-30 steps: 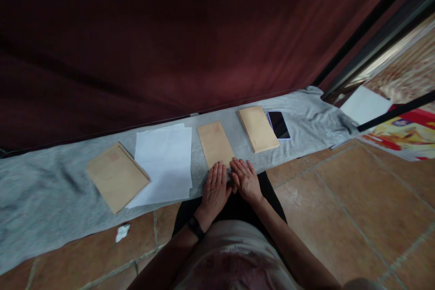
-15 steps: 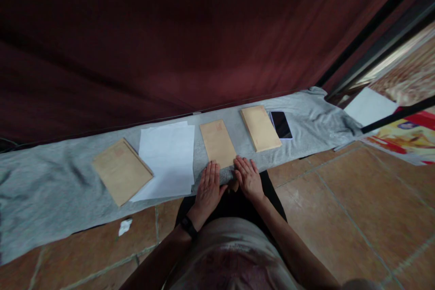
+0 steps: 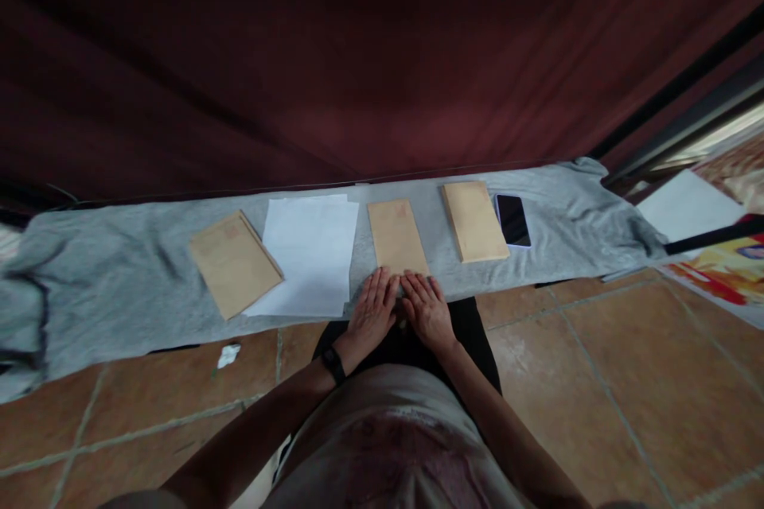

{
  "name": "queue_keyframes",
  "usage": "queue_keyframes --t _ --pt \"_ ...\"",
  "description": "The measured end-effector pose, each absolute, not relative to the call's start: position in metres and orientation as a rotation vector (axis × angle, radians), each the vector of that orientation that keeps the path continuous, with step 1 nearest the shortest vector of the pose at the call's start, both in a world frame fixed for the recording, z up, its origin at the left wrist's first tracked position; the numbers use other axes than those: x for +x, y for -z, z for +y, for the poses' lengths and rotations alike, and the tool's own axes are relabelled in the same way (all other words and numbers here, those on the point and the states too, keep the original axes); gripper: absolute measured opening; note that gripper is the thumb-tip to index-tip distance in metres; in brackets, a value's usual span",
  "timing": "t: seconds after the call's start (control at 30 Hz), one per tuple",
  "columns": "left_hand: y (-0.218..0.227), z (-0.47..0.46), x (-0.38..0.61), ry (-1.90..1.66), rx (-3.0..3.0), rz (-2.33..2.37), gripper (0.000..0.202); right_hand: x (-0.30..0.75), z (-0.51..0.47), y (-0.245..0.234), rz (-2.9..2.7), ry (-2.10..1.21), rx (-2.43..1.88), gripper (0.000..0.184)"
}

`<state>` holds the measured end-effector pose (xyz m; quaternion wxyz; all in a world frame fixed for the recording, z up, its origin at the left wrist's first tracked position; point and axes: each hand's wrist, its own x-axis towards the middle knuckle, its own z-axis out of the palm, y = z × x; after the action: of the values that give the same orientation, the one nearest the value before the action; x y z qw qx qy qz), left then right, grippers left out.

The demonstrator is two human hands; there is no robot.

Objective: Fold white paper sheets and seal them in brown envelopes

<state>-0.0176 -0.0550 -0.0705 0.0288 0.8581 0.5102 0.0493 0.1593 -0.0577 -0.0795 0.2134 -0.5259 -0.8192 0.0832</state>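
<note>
My left hand (image 3: 371, 312) and my right hand (image 3: 425, 308) lie flat side by side, fingers stretched out, on the near edge of a grey cloth (image 3: 119, 294). Their fingertips touch the near end of a middle brown envelope (image 3: 396, 236). A stack of white paper sheets (image 3: 310, 254) lies left of it. Further left sits a larger brown envelope (image 3: 234, 262). Right of the middle one lies another brown envelope (image 3: 475, 220) with a dark phone (image 3: 513, 220) beside it. A black band (image 3: 332, 363) is on my left wrist.
A dark red curtain (image 3: 358, 56) hangs behind the cloth. The floor is terracotta tile (image 3: 626, 366), with a small white scrap (image 3: 228, 355) near the cloth's edge. At the far right are a white sheet (image 3: 686, 205), a dark bar (image 3: 710, 236) and colourful printed material (image 3: 728, 270).
The view has swung left and lower, so more of the cloth's left end shows. My hands stay flat at the middle envelope's near end, now closer together.
</note>
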Motion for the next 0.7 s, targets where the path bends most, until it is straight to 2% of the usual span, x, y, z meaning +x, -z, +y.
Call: queue_keyframes --t 0.7 --pt "0.062 -0.055 -0.016 -0.107 2.628 1.595 0.082 0.195 -0.053 0.090 -2.099 -0.112 -1.587 0.044"
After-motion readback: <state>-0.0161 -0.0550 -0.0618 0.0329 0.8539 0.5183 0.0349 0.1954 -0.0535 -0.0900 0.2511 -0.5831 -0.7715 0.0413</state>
